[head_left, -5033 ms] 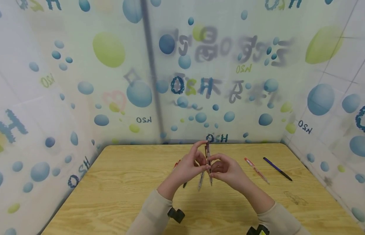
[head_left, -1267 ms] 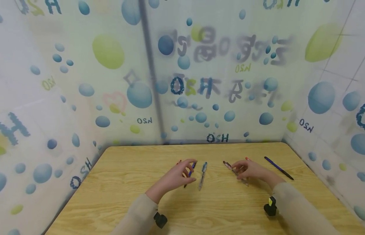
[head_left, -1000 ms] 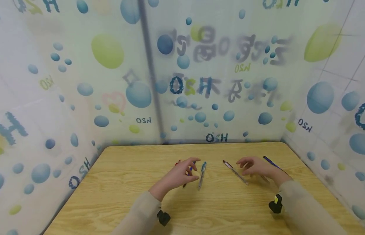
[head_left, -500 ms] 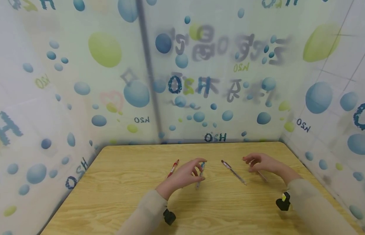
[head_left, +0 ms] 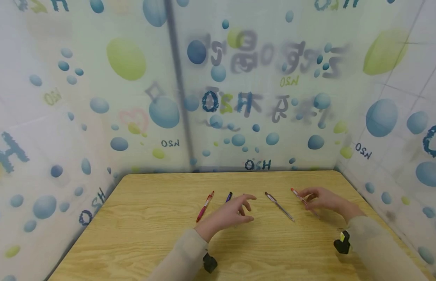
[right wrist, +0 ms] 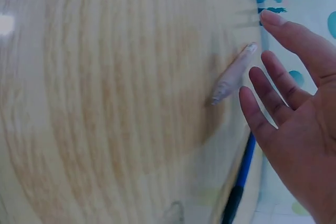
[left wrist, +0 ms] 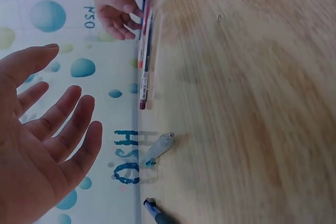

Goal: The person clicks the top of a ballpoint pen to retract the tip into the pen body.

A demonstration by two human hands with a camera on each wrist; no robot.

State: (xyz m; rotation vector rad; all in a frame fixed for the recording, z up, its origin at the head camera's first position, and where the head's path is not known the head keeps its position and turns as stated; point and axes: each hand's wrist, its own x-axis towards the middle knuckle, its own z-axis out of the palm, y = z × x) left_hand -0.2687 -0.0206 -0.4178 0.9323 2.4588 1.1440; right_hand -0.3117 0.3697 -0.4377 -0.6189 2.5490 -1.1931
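My left hand (head_left: 232, 212) hovers palm-inward over the table, fingers relaxed and holding nothing. In the head view it covers a clear pen with a teal end, but the left wrist view shows that teal pen (left wrist: 159, 149) beyond the fingertips. A blue pen (head_left: 229, 196) partly shows behind this hand. My right hand (head_left: 321, 199) hangs with loosely bent fingers beside a clear pen with a red end (head_left: 295, 192). The right wrist view shows its fingertips apart from this pinkish pen (right wrist: 233, 74). Between the hands lies a clear pen with a dark end (head_left: 279, 206).
A red pen (head_left: 205, 207) lies left of the left hand. Another blue pen (right wrist: 244, 166), with a black end, lies past the right hand, hidden by it in the head view. Patterned curtain (head_left: 218, 97) borders the wooden table (head_left: 140, 218) at the back and sides.
Five seconds ago both hands held the dark-ended pen upright; it now lies on the table. The right hand has since moved right to the red-ended pen. The left hand has shifted right, uncovering the red pen.
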